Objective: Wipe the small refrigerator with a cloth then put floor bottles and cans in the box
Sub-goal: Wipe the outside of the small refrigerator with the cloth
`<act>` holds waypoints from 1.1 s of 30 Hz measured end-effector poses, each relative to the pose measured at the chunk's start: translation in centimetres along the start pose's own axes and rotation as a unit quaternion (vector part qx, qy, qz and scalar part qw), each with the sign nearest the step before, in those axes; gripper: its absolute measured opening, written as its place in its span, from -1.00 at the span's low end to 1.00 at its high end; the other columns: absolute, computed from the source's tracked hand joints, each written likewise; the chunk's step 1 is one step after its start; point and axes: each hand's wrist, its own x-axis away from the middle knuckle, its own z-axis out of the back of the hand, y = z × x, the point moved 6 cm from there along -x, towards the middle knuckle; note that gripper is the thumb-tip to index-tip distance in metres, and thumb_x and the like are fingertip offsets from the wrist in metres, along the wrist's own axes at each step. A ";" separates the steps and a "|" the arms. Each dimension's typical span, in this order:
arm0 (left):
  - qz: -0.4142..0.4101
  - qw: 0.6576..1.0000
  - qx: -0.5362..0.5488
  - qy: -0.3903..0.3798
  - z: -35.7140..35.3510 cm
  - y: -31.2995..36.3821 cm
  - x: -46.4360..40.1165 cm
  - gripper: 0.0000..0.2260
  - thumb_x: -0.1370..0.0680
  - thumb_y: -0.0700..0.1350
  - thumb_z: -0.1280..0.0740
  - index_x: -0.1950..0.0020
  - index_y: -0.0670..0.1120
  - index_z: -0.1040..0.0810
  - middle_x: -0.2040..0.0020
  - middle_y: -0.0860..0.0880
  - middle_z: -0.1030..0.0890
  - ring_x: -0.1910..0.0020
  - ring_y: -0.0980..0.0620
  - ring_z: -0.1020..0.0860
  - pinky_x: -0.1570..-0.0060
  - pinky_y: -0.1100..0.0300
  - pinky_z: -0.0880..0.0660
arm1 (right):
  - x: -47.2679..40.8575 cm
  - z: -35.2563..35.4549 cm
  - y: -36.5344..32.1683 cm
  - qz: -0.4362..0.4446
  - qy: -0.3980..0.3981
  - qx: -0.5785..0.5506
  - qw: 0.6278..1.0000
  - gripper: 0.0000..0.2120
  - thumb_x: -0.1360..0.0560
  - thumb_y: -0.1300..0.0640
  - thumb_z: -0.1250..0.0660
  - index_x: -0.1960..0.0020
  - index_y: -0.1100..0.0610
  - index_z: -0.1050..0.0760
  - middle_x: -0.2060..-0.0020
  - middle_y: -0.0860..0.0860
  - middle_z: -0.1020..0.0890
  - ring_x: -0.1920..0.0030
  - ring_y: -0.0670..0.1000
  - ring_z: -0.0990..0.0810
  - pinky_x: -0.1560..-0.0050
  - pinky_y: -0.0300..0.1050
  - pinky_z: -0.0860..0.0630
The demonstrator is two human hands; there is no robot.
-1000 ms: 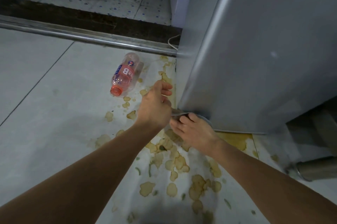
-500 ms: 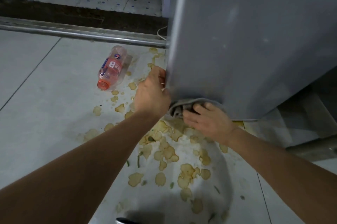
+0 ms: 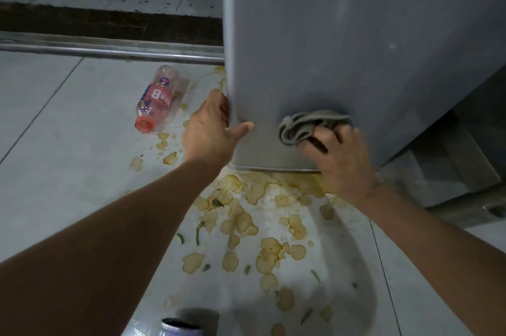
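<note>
Right hand (image 3: 339, 160) pinches the soft, floppy grey cloth (image 3: 309, 124), bunched against the small grey metal refrigerator (image 3: 342, 48)'s lower front, so grab it wadded; left hand (image 3: 210, 133) curls around the fridge's left corner.

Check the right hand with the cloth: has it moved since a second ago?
Yes. The right hand carried the cloth from the refrigerator's bottom left corner rightward and up along its lower front, away from the left hand gripping that corner edge.

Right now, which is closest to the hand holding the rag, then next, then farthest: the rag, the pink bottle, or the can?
From the right hand:
1. Crumpled grey cloth, in its fingers against the fridge.
2. Purple-rimmed metal can, bottom edge, lower left.
3. Pink-labelled clear plastic bottle, lying far left.
</note>
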 end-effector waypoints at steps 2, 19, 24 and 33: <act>0.000 1.000 -0.003 -0.005 -0.1 0.0 -0.1 -0.59 -0.36 0.08 -0.48 -0.07 -0.03 -0.40 0.04 0.01 -0.60 0.09 -0.04 -0.59 0.09 -0.07 -0.58 | 3.2 -2.6 -1.8 0.110 -0.107 -0.011 0.988 -0.75 -0.39 0.23 -0.32 -0.03 0.01 -0.52 -0.04 0.00 -0.45 0.12 0.08 -0.31 0.27 -0.05 -0.44; 0.010 0.999 -0.037 0.011 -0.1 -0.1 0.1 -0.65 -0.37 0.09 -0.47 0.03 -0.01 -0.38 0.15 0.07 -0.58 0.17 0.04 -0.59 0.18 0.03 -0.57 | 4.4 -1.3 2.9 -0.010 -0.025 0.019 0.999 -0.77 -0.41 0.30 -0.27 0.02 0.01 -0.45 0.02 0.06 -0.32 0.13 0.10 -0.29 0.14 0.00 -0.36; 0.020 0.999 -0.040 0.006 -0.1 0.0 0.2 -0.65 -0.38 0.08 -0.47 0.04 0.02 -0.36 0.12 0.06 -0.59 0.16 0.02 -0.60 0.18 0.02 -0.58 | 7.2 -3.1 1.9 0.049 -0.246 -0.050 0.967 -0.60 -0.09 0.23 -0.60 0.12 0.06 -0.60 0.12 0.03 -0.56 0.21 0.11 -0.48 0.27 0.01 -0.53; 0.004 0.999 -0.027 0.019 -0.5 -0.3 0.3 -0.65 -0.40 0.07 -0.46 0.00 0.02 -0.35 0.11 0.08 -0.54 0.18 0.05 -0.55 0.23 0.13 -0.49 | 5.1 1.0 7.5 -0.211 0.019 0.021 0.977 -0.93 -0.59 0.23 -0.10 0.02 0.17 -0.35 -0.02 0.14 -0.32 0.04 0.13 -0.36 0.11 -0.06 -0.48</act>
